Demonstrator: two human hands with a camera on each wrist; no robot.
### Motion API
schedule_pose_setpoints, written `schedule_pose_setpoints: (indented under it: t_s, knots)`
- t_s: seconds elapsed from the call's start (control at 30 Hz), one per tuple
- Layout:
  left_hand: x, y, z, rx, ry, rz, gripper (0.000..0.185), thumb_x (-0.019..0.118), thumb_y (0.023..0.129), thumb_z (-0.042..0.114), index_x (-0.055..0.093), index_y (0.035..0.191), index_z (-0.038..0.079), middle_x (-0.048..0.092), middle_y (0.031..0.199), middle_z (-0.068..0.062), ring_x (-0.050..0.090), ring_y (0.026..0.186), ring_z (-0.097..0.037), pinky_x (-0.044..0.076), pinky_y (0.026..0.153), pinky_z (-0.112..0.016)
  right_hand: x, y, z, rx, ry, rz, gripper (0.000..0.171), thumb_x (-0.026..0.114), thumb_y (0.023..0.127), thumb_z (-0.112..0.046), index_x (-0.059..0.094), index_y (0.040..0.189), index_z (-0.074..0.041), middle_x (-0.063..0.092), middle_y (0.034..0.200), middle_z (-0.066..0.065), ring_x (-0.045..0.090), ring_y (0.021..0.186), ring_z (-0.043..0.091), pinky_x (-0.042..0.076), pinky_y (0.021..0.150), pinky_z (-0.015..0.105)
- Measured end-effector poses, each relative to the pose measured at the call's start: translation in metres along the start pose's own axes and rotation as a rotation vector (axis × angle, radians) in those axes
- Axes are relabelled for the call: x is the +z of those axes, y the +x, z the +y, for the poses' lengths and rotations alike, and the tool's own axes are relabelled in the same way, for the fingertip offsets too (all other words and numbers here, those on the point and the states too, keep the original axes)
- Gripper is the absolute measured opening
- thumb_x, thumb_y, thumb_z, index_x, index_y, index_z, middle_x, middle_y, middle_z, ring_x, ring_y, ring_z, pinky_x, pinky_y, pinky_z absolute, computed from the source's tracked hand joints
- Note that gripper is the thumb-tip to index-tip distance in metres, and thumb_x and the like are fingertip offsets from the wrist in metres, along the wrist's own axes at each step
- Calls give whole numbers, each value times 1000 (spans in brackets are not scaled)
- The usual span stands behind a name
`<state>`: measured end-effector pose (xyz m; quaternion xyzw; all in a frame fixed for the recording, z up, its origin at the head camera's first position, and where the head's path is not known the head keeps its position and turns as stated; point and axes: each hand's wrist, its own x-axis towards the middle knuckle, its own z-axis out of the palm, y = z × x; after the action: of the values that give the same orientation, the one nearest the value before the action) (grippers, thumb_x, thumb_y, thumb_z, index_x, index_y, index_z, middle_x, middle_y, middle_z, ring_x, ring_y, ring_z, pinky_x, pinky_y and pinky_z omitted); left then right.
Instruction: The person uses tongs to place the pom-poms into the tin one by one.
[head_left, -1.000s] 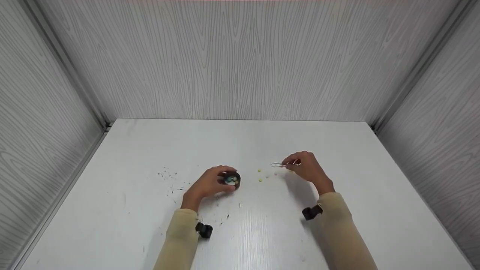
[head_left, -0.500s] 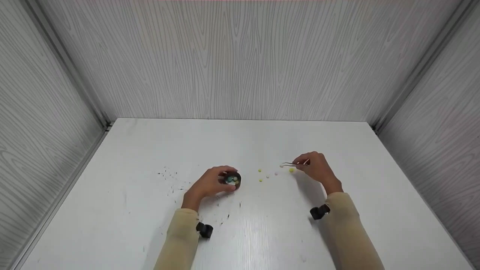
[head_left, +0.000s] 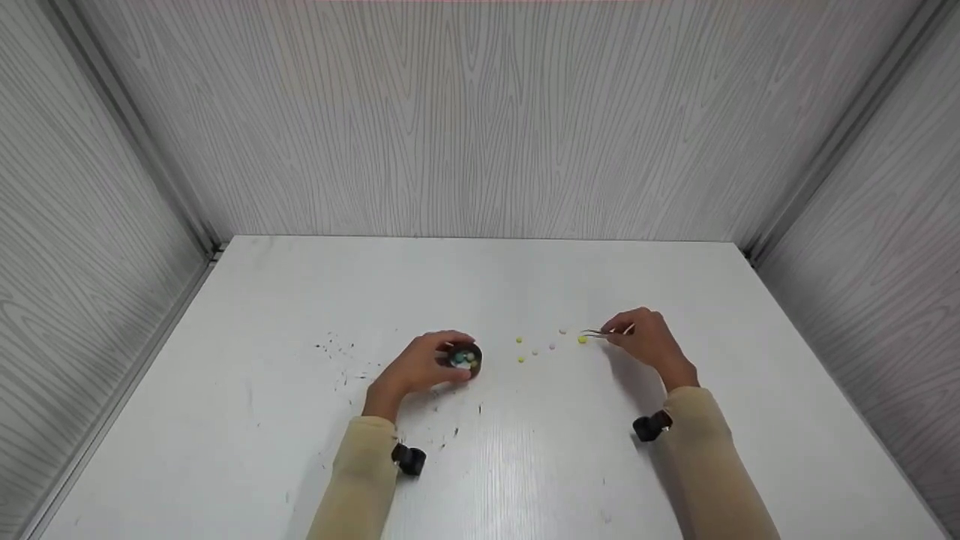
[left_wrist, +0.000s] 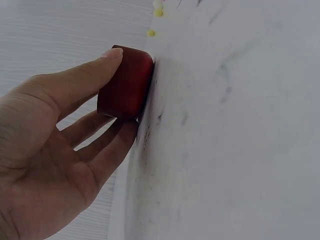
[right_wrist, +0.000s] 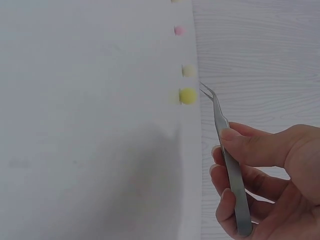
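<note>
A small round dark-red cup (head_left: 466, 356) stands upright on the white table, near its middle, with pale blue, yellow and whitish beads inside it. The left hand (head_left: 417, 367) grips its wall, thumb on one side and fingers on the other. At about three o'clock from the cup the right hand (head_left: 646, 339) pinches slim metal tweezers (right_wrist: 226, 159), tips slightly apart and pointing at nine o'clock. Just off those tips lies a round yellow bead (head_left: 582, 340), resting on the table.
</note>
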<state>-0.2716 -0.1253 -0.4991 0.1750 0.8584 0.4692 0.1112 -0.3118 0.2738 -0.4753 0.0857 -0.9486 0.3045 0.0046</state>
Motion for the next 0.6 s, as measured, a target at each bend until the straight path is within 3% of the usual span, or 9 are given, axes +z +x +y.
schedule_pose_setpoints:
  t_s: [0.37, 0.6]
  knots:
    - [-2, 0, 2, 16, 11, 6, 53, 82, 89, 16, 63, 139, 15, 62, 143, -13, 59, 134, -39, 48, 112, -56, -2, 0, 7, 4, -9, -12, 16, 71, 94, -3, 81, 105, -7, 74, 102, 17, 64, 91, 27, 51, 74, 29]
    - [0, 0, 2, -7, -1, 16, 54, 82, 88, 14, 64, 139, 16, 62, 143, -13, 59, 134, -39, 48, 113, -55, -3, -2, 9, 3, -11, -15, 16, 72, 93, -3, 82, 104, -7, 75, 100, 16, 66, 90, 27, 51, 73, 28]
